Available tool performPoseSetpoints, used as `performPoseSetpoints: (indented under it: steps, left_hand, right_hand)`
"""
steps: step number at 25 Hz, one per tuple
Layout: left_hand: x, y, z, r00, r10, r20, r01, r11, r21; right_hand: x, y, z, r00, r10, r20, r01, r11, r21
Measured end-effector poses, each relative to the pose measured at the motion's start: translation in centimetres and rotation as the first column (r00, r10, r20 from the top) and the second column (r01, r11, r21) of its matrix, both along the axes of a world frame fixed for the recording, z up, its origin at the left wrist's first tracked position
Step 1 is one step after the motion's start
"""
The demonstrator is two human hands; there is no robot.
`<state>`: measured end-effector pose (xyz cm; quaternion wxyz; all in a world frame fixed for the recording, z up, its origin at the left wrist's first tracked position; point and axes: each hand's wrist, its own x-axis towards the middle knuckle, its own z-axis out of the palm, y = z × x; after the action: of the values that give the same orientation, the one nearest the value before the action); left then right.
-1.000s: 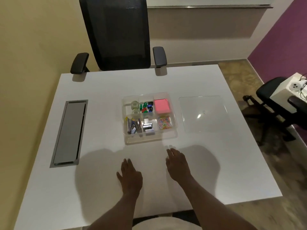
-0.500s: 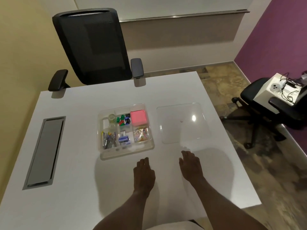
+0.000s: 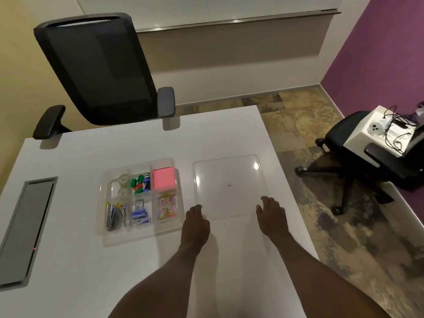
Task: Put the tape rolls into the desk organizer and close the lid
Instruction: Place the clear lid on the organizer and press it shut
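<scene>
A clear desk organizer point(image 3: 102, 204) stands open on the white table. Two clear tape rolls point(image 3: 122, 180) lie in its back-left compartment. The other compartments hold coloured clips, a pink note pad point(image 3: 163, 180), staplers and paper clips. The clear lid point(image 3: 229, 175) lies flat on the table to the right of the organizer. My left hand point(image 3: 195, 222) rests at the lid's near-left corner, fingers touching its edge. My right hand point(image 3: 271, 215) is at the lid's near-right corner, fingers spread on it. Neither hand holds anything.
A grey cable hatch point(image 3: 27, 226) is set into the table at the left. A black office chair point(image 3: 101, 70) stands behind the table. Another black chair point(image 3: 367, 152) with a white box and cables stands at the right, off the table's right edge.
Both hands have moved forward and to the right, from the table in front of the organizer to the near corners of the lid. The view has swung right.
</scene>
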<state>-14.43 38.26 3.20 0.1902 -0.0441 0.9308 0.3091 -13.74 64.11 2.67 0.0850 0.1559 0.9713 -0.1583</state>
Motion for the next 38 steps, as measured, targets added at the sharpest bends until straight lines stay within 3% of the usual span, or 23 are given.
performPoseSetpoints:
  steps: [6,11,15,18,21,23,30,38]
  left_hand:
    - [-6.1,0.4,-1.5,0.985,0.142,0.099,-0.137,0.989,-0.06]
    - [-9.6,0.4,-3.4,0.966,0.226,0.126,-0.21,0.969,-0.127]
    - [-11.1,1.2,-4.2,0.949,0.287,0.127,-0.277,0.956,-0.096]
    - [-11.5,1.9,-4.2,0.893,0.422,0.156,-0.425,0.905,-0.015]
    - [-11.7,2.7,-3.2,0.785,0.599,0.156,-0.619,0.769,0.161]
    - [-11.8,3.4,-1.9,0.742,0.659,0.125,-0.665,0.699,0.263]
    - [-11.3,1.4,2.8,0.654,0.741,0.152,-0.667,0.47,0.578]
    - [-12.7,-10.6,10.7,0.592,0.805,0.034,-0.59,0.404,0.699]
  right_hand:
    - [-5.8,2.7,-0.7,0.981,-0.171,0.093,0.186,0.966,-0.182]
    - [-9.2,3.5,-1.4,0.967,-0.197,0.163,0.228,0.952,-0.202]
    - [-10.5,3.3,-2.0,0.95,-0.257,0.175,0.294,0.926,-0.237]
    - [-10.5,3.4,-2.4,0.939,-0.3,0.169,0.338,0.896,-0.287]
    - [-9.7,3.7,-2.0,0.917,-0.391,0.079,0.395,0.864,-0.313]
    - [-9.2,3.7,-1.3,0.906,-0.423,-0.005,0.396,0.85,-0.347]
    - [-9.4,1.9,3.7,0.83,-0.494,-0.259,0.35,0.823,-0.448]
    - [-11.2,-7.9,10.4,0.852,-0.358,-0.381,0.106,0.831,-0.545]
